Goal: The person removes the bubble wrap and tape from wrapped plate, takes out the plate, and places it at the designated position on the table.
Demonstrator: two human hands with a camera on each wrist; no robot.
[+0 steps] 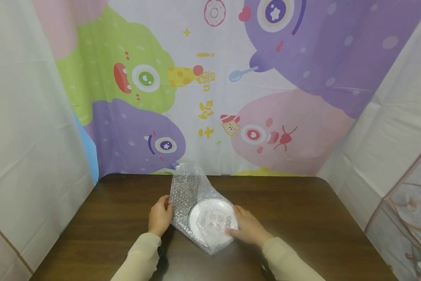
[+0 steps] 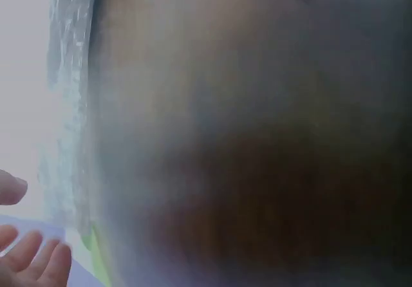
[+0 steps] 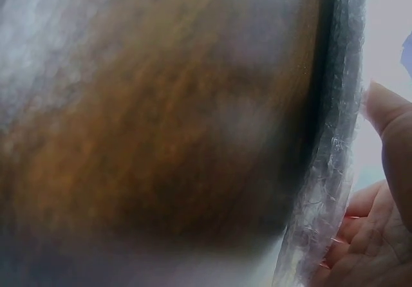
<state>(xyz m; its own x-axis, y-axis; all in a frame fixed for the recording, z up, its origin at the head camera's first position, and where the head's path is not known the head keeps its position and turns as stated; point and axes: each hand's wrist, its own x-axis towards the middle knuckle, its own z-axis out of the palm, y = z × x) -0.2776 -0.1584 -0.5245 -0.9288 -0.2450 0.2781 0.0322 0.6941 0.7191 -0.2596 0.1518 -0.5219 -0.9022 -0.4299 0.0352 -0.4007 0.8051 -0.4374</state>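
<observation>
A round white plate (image 1: 200,214) with a thin dark rim and some faint print lies in a sheet of clear bubble wrap (image 1: 186,183) on the table. The wrap covers the plate's middle and stretches toward the back left. My right hand (image 1: 250,226) grips the plate's right side through the wrap, thumb on top and fingers at the edge. At the wrap's left edge is my left hand (image 1: 160,216), its fingers loosely bent. In the left wrist view a gap shows between that hand (image 2: 38,261) and the bubble wrap (image 2: 69,107).
The dark brown wooden table (image 1: 294,203) has its back edge against a curtain (image 1: 210,152) printed with cartoon monsters. Pale sheets hang at both sides. Large parts of both wrist views are blurred brown table.
</observation>
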